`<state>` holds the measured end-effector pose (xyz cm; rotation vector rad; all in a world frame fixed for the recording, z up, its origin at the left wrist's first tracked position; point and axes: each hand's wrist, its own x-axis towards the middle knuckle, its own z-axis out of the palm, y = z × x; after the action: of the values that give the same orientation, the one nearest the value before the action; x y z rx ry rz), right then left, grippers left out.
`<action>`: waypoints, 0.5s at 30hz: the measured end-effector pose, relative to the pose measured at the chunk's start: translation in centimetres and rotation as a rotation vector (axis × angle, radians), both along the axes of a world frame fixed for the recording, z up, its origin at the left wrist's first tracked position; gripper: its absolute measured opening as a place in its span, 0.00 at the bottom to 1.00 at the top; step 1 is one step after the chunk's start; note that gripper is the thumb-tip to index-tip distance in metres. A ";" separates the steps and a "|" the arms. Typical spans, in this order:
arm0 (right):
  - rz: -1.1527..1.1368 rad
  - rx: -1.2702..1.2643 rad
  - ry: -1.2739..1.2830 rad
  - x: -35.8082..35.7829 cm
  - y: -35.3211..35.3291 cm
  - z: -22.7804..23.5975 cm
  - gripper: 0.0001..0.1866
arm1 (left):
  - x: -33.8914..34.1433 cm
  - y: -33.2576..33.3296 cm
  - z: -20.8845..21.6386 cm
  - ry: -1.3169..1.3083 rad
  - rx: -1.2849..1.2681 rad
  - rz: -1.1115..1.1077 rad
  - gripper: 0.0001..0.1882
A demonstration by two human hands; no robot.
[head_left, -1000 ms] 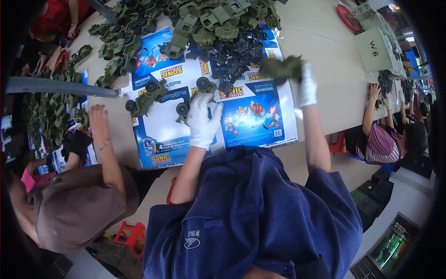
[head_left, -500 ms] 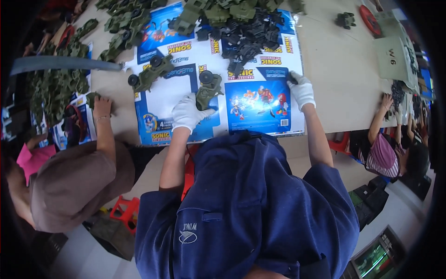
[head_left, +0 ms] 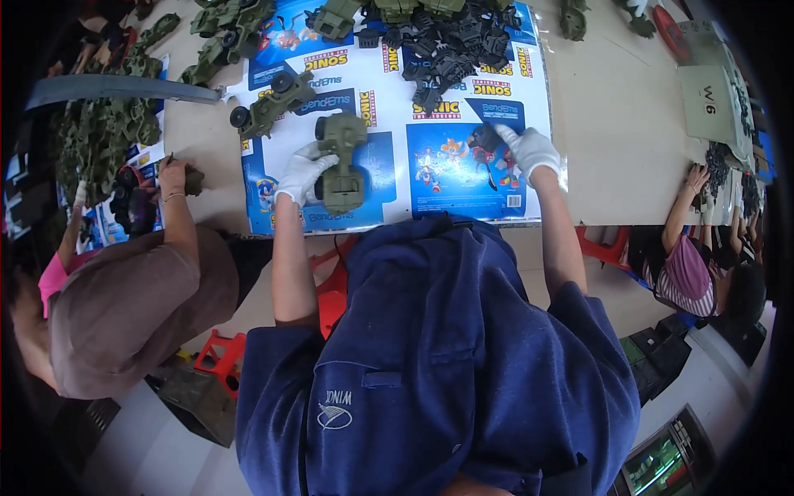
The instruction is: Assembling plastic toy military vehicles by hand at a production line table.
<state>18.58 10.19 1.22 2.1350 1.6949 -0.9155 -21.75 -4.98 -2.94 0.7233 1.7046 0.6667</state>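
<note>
My left hand [head_left: 304, 172], in a white glove, is closed on the side of an olive-green toy military vehicle [head_left: 344, 157] above the printed sheet. In my right hand [head_left: 529, 153], also white-gloved, a small black plastic part [head_left: 486, 138] is pinched between thumb and fingers; its exact kind is blurred. Another green toy vehicle [head_left: 266, 112] with black wheels rests on the sheet beyond my left hand. A heap of black plastic parts [head_left: 451, 58] lies farther off, between my hands. Under everything is the blue and white printed sheet [head_left: 471, 194].
Piles of green vehicles [head_left: 227, 41] lie at the far left. A grey curved bar [head_left: 124, 89] crosses the left side of the table. A co-worker's hand [head_left: 172, 175] works close by on the left. At right stand a pale green box [head_left: 703, 99] and another person's arm [head_left: 682, 202].
My left hand has lifted and turned the green vehicle, now seen lengthwise without its wheels showing. My right hand has shifted from the sheet's edge and now holds a black part.
</note>
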 end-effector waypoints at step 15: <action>0.239 0.475 0.058 -0.2 -5.3 -6.4 0.42 | 1.0 1.4 0.7 0.722 -0.031 -0.004 0.52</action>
<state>18.38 4.91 -5.18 2.1147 2.3241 -0.5508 -20.74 -3.63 -2.22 1.0220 2.3571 0.3881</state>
